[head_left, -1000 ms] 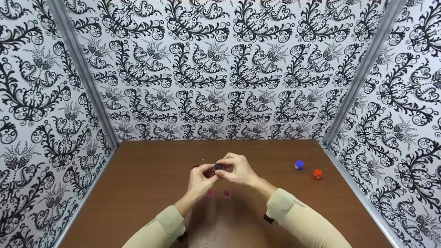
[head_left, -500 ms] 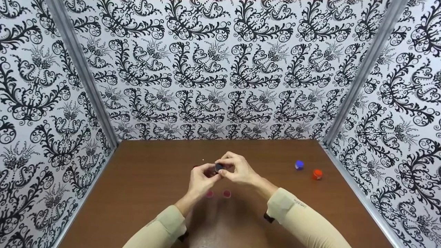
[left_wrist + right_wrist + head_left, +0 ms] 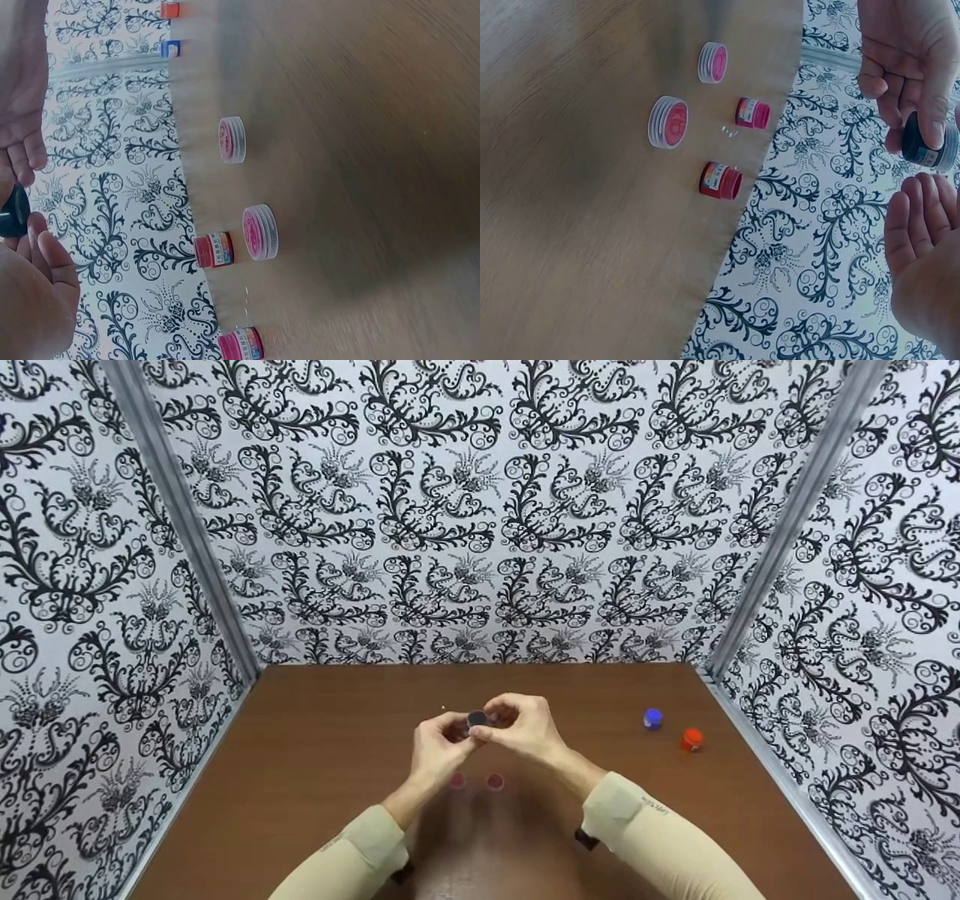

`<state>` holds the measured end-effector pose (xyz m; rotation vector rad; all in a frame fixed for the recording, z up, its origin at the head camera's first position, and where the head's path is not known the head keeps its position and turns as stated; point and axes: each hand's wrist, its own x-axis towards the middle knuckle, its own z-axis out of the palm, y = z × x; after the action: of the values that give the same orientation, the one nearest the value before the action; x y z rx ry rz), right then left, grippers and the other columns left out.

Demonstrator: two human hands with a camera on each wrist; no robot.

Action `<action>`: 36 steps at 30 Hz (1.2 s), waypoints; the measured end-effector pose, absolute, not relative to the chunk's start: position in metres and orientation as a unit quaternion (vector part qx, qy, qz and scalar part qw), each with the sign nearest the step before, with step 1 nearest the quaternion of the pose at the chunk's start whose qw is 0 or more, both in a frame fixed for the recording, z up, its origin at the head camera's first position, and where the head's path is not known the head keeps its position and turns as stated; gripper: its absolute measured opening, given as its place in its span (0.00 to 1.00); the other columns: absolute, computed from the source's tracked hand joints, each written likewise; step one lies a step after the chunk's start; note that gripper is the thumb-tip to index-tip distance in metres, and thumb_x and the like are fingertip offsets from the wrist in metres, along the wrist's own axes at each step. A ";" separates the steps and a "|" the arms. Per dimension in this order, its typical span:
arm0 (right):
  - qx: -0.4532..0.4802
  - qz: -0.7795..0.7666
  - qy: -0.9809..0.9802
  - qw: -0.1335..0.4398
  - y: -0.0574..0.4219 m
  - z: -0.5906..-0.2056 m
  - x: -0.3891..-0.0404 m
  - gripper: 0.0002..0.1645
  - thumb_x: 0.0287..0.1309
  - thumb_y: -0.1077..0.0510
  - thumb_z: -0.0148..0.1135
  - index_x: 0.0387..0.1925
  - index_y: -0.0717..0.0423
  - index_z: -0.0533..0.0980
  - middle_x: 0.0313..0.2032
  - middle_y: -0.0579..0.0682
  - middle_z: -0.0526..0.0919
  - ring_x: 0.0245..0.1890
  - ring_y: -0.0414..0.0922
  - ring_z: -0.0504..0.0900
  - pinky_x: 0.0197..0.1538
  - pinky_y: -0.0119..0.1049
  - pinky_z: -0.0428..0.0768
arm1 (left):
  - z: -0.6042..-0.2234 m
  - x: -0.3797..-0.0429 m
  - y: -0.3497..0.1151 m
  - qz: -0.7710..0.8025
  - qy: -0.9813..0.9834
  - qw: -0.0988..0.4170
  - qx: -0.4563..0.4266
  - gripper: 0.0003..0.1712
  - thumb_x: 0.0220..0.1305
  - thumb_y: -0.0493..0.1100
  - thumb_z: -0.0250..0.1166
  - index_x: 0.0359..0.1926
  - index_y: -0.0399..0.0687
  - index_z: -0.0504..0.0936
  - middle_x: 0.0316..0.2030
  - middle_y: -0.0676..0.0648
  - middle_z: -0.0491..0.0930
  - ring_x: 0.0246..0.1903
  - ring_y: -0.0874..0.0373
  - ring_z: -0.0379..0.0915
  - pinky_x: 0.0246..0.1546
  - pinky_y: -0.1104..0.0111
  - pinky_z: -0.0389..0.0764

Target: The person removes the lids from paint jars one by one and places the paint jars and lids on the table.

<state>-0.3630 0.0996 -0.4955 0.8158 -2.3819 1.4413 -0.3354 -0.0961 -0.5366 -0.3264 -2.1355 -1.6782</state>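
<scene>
Above the table, my left hand point(image 3: 435, 750) grips a small black paint jar point(image 3: 919, 144) with a clear ribbed lid point(image 3: 950, 150), its thumb lying along the label. In the head view the dark round top of the jar faces up between both hands. My right hand point(image 3: 529, 729) is beside it, thumb tip right at the lid's near edge. Its other fingers point(image 3: 922, 214) are extended and stand off the jar in the right wrist view. The left wrist view shows only part of the dark jar point(image 3: 15, 211), partly behind fingers.
On the table stand a lidless red paint jar point(image 3: 721, 181) and a pink one point(image 3: 752, 113), with tiny white bits nearby. Two clear ribbed lids with pink-red insides, one lid point(image 3: 457, 781) and another lid point(image 3: 495, 781), lie nearer. A blue jar point(image 3: 652, 719) and an orange jar point(image 3: 691, 739) stand right.
The fingers of my right hand have loosened and shifted right, off the jar's top, with the thumb still at its edge. My left hand keeps its hold, almost in place.
</scene>
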 end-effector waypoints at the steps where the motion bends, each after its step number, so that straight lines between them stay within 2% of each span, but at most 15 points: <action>1: 0.278 0.494 -0.816 0.119 0.100 -0.496 -0.363 0.22 0.52 0.50 0.92 0.43 0.56 0.91 0.35 0.54 0.95 0.29 0.34 0.87 0.38 0.29 0.88 | -0.537 -0.335 -0.096 -0.600 -0.766 0.201 -0.115 0.12 0.57 0.41 0.88 0.41 0.46 0.96 0.30 0.43 0.92 0.27 0.67 0.80 0.32 0.77 0.80; 7: 0.275 0.486 -0.819 0.134 0.099 -0.498 -0.363 0.23 0.50 0.50 0.93 0.40 0.57 0.90 0.33 0.54 0.95 0.27 0.33 0.85 0.35 0.28 0.86 | -0.538 -0.334 -0.091 -0.591 -0.773 0.204 -0.105 0.11 0.56 0.40 0.88 0.39 0.46 0.96 0.28 0.43 0.90 0.26 0.66 0.78 0.30 0.78 0.78; 14: 0.294 0.481 -0.812 0.151 0.100 -0.501 -0.365 0.19 0.52 0.52 0.92 0.39 0.58 0.91 0.31 0.56 0.92 0.27 0.33 0.83 0.35 0.26 0.84 | -0.539 -0.333 -0.090 -0.585 -0.776 0.207 -0.113 0.10 0.56 0.39 0.87 0.38 0.46 0.95 0.27 0.44 0.90 0.26 0.66 0.79 0.31 0.78 0.79; 17: 0.311 0.473 -0.809 0.157 0.101 -0.501 -0.365 0.17 0.54 0.54 0.90 0.40 0.58 0.92 0.29 0.57 0.90 0.27 0.38 0.84 0.35 0.27 0.83 | -0.539 -0.333 -0.090 -0.577 -0.780 0.209 -0.120 0.10 0.57 0.39 0.87 0.39 0.45 0.95 0.28 0.45 0.91 0.26 0.66 0.80 0.31 0.78 0.80; 22: 0.334 0.457 -0.810 0.152 0.104 -0.499 -0.365 0.14 0.55 0.56 0.88 0.42 0.56 0.93 0.30 0.57 0.88 0.30 0.52 0.87 0.37 0.29 0.83 | -0.539 -0.333 -0.090 -0.569 -0.786 0.208 -0.125 0.11 0.57 0.38 0.87 0.39 0.44 0.95 0.28 0.45 0.92 0.27 0.62 0.82 0.31 0.78 0.80; 26: 0.350 0.459 -0.806 0.129 0.105 -0.497 -0.366 0.14 0.57 0.59 0.85 0.46 0.57 0.93 0.36 0.57 0.90 0.37 0.57 0.89 0.41 0.37 0.91 | -0.538 -0.333 -0.088 -0.567 -0.788 0.204 -0.123 0.10 0.56 0.38 0.86 0.39 0.44 0.95 0.28 0.45 0.91 0.27 0.59 0.81 0.30 0.78 0.79; 30: 0.361 0.472 -0.797 0.108 0.108 -0.496 -0.367 0.17 0.57 0.63 0.82 0.49 0.60 0.93 0.41 0.59 0.90 0.41 0.58 0.90 0.46 0.49 0.95 | -0.537 -0.334 -0.087 -0.569 -0.788 0.199 -0.124 0.11 0.56 0.39 0.87 0.40 0.45 0.96 0.27 0.46 0.90 0.26 0.63 0.79 0.30 0.78 0.78; 36: 0.377 0.466 -0.794 0.097 0.110 -0.498 -0.369 0.19 0.56 0.66 0.77 0.52 0.62 0.92 0.45 0.61 0.90 0.43 0.57 0.90 0.49 0.53 0.94 | -0.538 -0.334 -0.085 -0.574 -0.786 0.195 -0.122 0.11 0.57 0.41 0.87 0.39 0.46 0.96 0.27 0.45 0.90 0.26 0.65 0.78 0.30 0.78 0.78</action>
<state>-0.3694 0.1102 -0.4978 1.1177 -2.3527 1.3794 -0.3340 -0.0854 -0.5381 -0.3423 -2.2025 -1.6087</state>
